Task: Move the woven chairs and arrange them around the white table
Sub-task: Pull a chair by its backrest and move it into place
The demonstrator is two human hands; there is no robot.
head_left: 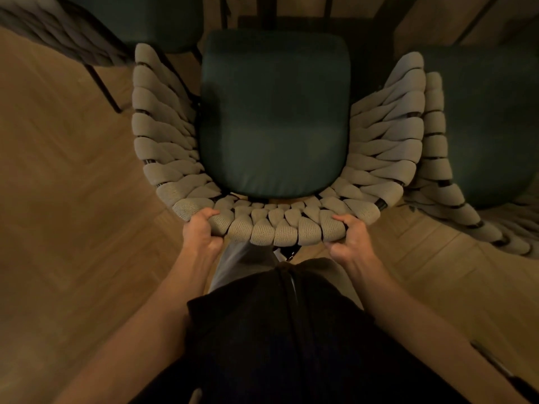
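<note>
Woven chair (271, 228): back rim gripped by left hand (201, 231) and right hand (348, 239), fingers curled over the weave.

Both forearms are bare, with no sleeve reaching the left hand (201, 230) or the right hand (350, 240). The torso wears a dark top (277, 330) — near black — filling the lower centre. Below its hem shows light grey legwear (239, 263).

Dining room: matching woven chairs (291, 228) on herringbone wood floor (73, 199).
</note>
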